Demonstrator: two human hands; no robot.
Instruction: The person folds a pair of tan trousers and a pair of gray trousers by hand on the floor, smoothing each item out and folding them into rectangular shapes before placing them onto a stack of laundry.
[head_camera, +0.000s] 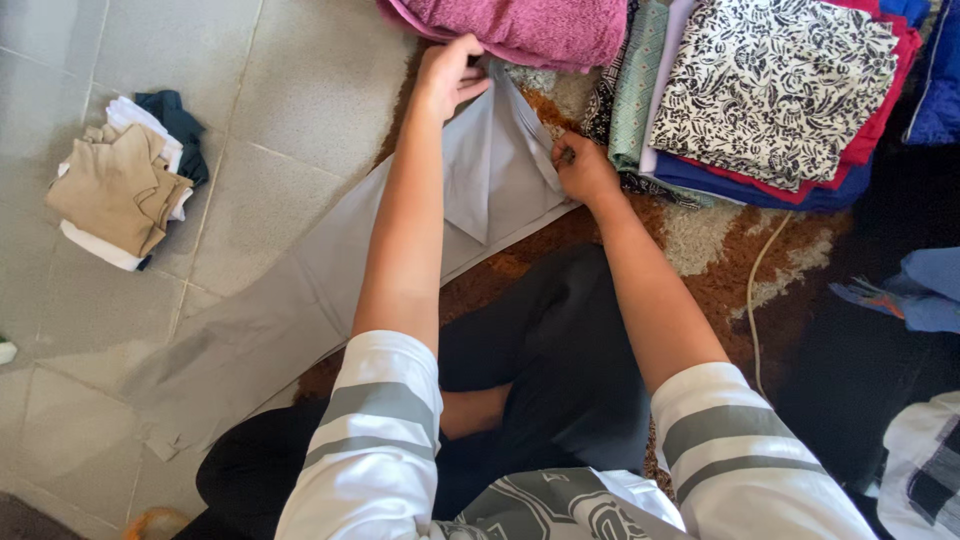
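Seated person, legs crossed, both arms extended forward over a pair of grey trousers (330, 270) laid lengthwise, the upper part on a brown and cream patterned rug (720, 260), the legs running out to the lower left across the grey floor tiles (270, 90). The left hand (447, 75) rests at the far edge of the waist end, fingers curled loosely over the cloth and touching it; whether it actually pinches the fabric cannot be told. The right hand (583, 168) is closed on the near side of the waist end, thumb and fingers pinched on a raised fold of the grey cloth. Just beyond the left hand lies a folded pink towel (520, 28), its edge touching the trousers. To the right of the towel stands a stack of folded clothes (770, 90), a black-and-cream floral piece on top, with red, blue and green layers beneath. Well apart at the left, on the tiles, sits a small pile of folded garments (120, 185), beige on top, white and dark beneath. A thin cream cord (752, 290) crosses the rug at right.
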